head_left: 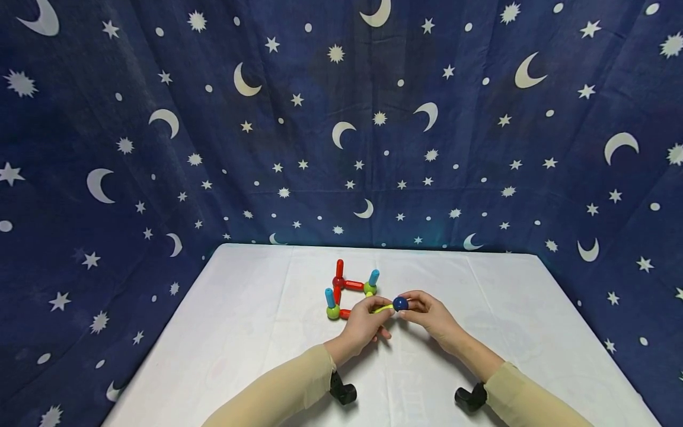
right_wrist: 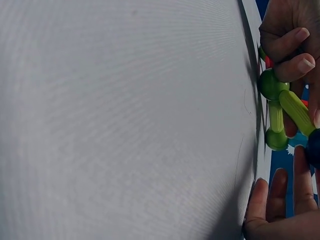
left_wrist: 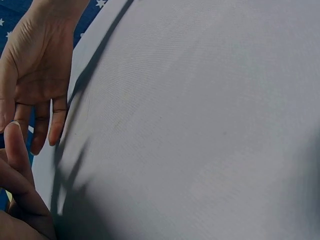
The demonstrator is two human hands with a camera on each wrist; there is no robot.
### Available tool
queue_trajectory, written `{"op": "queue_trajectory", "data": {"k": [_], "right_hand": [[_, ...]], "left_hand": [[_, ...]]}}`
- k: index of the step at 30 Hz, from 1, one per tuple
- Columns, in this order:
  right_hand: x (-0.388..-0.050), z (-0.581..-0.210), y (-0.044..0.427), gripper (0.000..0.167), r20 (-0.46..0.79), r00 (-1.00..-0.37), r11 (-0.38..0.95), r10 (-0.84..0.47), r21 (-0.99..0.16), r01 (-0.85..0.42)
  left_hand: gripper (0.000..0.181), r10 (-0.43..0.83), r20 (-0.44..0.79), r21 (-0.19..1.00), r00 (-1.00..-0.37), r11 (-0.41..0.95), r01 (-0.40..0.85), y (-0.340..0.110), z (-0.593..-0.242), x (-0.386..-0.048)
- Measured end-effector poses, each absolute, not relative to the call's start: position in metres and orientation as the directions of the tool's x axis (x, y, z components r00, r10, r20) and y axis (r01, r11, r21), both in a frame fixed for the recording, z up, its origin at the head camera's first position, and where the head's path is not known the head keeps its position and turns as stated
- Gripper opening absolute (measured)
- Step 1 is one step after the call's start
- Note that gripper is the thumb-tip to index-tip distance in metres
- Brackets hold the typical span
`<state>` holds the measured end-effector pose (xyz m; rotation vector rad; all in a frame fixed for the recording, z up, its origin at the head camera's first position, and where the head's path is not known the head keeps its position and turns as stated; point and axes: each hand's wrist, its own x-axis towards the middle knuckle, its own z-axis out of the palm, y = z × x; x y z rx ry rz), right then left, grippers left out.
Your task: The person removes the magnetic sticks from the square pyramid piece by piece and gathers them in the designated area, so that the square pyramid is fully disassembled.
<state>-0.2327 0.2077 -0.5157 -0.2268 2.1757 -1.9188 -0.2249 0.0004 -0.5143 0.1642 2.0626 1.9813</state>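
Observation:
My left hand pinches a yellow-green rod near the middle of the table. A dark blue ball sits at that rod's right end, and my right hand holds it between thumb and fingers. Seen from the right wrist, the rod runs from a green ball to the blue ball. Left of the hands stands a frame of red rods, a dark red ball and green balls. Part of this frame is hidden behind my left hand.
Upright on the frame are a red rod and two light blue rods. A white cloth covers the table. Dark blue fabric with moons and stars hangs at the back and sides. Both wrists carry black cameras.

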Motion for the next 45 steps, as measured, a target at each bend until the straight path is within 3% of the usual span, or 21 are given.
{"op": "queue_trajectory", "data": {"k": [11, 17, 21, 26, 34, 45], "right_hand": [[-0.235, -0.516, 0.210, 0.050, -0.066, -0.965, 0.158, -0.253, -0.987, 0.026], [-0.238, -0.514, 0.214, 0.052, -0.074, -0.969, 0.092, -0.235, -0.994, 0.054], [-0.241, -0.513, 0.217, 0.054, -0.069, -0.974, 0.128, -0.214, -0.991, 0.042], [-0.250, -0.510, 0.224, 0.053, -0.068, -0.986, 0.203, -0.155, -0.979, 0.036], [-0.267, -0.507, 0.245, 0.055, -0.066, -0.995, 0.338, -0.070, -0.940, 0.038], [-0.289, -0.509, 0.255, 0.049, 0.017, -0.999, 0.530, -0.031, -0.847, -0.031]], "left_hand": [[0.017, 0.252, -0.118, 0.992, -0.961, 0.073, -0.103, 0.002, -0.513, -0.225], [0.026, 0.254, -0.105, 0.993, -0.961, 0.083, -0.086, 0.002, -0.515, -0.225], [0.032, 0.264, -0.107, 0.990, -0.959, 0.113, -0.080, 0.001, -0.515, -0.226], [0.034, 0.293, -0.107, 0.971, -0.950, 0.237, -0.036, -0.006, -0.510, -0.226], [0.025, 0.343, -0.017, 0.812, -0.939, 0.553, 0.187, -0.020, -0.500, -0.230], [0.024, 0.372, 0.131, 0.598, -0.919, 0.710, 0.372, -0.029, -0.499, -0.232]]}}
